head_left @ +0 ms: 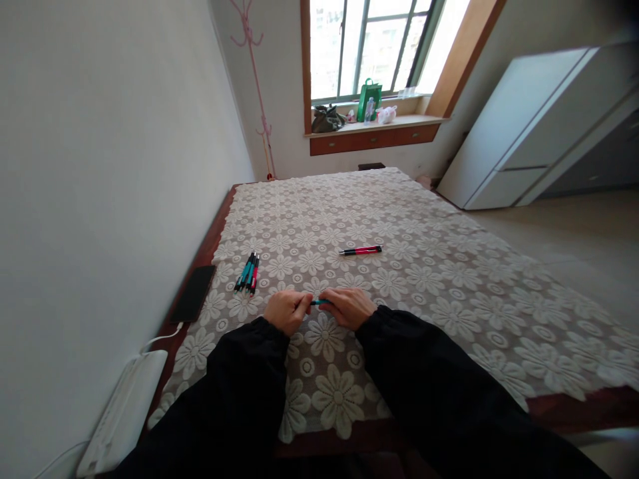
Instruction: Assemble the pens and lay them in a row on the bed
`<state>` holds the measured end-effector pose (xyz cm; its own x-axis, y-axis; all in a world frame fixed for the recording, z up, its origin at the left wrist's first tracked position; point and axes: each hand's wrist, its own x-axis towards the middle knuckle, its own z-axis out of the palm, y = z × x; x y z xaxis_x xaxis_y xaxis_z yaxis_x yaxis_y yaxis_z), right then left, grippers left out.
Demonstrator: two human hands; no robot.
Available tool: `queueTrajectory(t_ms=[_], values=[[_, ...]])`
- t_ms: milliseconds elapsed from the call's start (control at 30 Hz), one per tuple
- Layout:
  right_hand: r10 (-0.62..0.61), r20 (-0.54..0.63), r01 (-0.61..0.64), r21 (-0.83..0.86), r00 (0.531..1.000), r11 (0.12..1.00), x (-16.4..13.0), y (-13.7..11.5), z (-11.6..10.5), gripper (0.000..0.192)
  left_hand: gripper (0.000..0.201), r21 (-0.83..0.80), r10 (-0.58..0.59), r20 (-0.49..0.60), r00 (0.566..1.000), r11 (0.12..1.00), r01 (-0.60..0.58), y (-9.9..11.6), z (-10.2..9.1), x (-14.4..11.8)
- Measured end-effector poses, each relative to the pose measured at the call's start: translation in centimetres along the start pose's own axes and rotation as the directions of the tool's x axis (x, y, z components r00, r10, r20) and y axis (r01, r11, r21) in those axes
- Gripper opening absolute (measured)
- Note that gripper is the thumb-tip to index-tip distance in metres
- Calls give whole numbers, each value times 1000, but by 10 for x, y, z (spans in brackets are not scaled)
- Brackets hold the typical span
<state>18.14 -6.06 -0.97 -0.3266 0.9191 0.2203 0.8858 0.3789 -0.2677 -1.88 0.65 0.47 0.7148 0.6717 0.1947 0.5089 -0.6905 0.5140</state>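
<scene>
Between my two hands, low over the flowered lace tablecloth (339, 392), is a teal and black pen (320, 302). My left hand (289, 310) is closed on its dark end. Around the teal part are the closed fingers of my right hand (347, 307), which hide much of it. A red and black pen (362, 251) lies by itself beyond my right hand. To the left of my left hand, several pens (247, 273) lie side by side, teal and black ones with a red one at the right.
At the table's left edge lies a black phone (194, 294) with a white cable, near a white power strip (124, 412). A white wall (100, 166) runs along the left. Beyond the table are a pink coat stand (257, 86) and a windowsill with bags; a white fridge (529, 126) stands right.
</scene>
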Motion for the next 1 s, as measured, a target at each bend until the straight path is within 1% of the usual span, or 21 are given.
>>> queueTrajectory(t_ms=[67, 133, 267, 333, 467, 600, 667, 800, 867, 933, 1000], values=[[-5, -13, 6, 28, 1000, 1000, 0, 2, 1, 19, 48, 9, -18, 11, 1000, 1000, 18, 0, 0, 0], [16, 13, -17, 23, 1000, 1000, 0, 2, 2, 20, 46, 16, -21, 22, 1000, 1000, 21, 0, 0, 1], [71, 37, -71, 4, 997, 997, 0, 0, 2, 25, 26, -40, -12, -36, 999, 999, 10, -2, 3, 1], [83, 32, -83, -2, 996, 997, 0, -1, 1, 28, 24, -84, -8, -59, 998, 996, 3, -3, 4, 1], [71, 15, -70, -13, 997, 997, 0, -3, -2, 27, 18, -104, 14, -42, 999, 994, -18, -6, 6, 0], [21, -25, -21, 11, 999, 1000, 0, -3, -1, 25, 13, -74, -8, -24, 1000, 997, 6, -5, 4, 1], [-10, -58, 12, 27, 998, 1000, 0, -1, 0, 24, 14, -37, -16, -20, 1000, 999, 15, -3, 3, 1], [-46, -93, 51, 51, 995, 997, 1, 2, 3, 16, 38, 54, -28, 7, 1000, 998, 28, 0, -1, 2], [-36, -78, 41, 65, 996, 997, 1, 3, 4, 14, 43, 77, -36, 24, 999, 996, 34, 1, -1, 1], [-8, -48, 12, 74, 999, 997, 1, 3, 6, 15, 39, 69, -35, 15, 999, 997, 34, 0, 0, 1], [20, -19, -19, 73, 1000, 997, 0, 4, 7, 16, 27, 22, -20, -15, 1000, 1000, 20, -2, 2, 1]])
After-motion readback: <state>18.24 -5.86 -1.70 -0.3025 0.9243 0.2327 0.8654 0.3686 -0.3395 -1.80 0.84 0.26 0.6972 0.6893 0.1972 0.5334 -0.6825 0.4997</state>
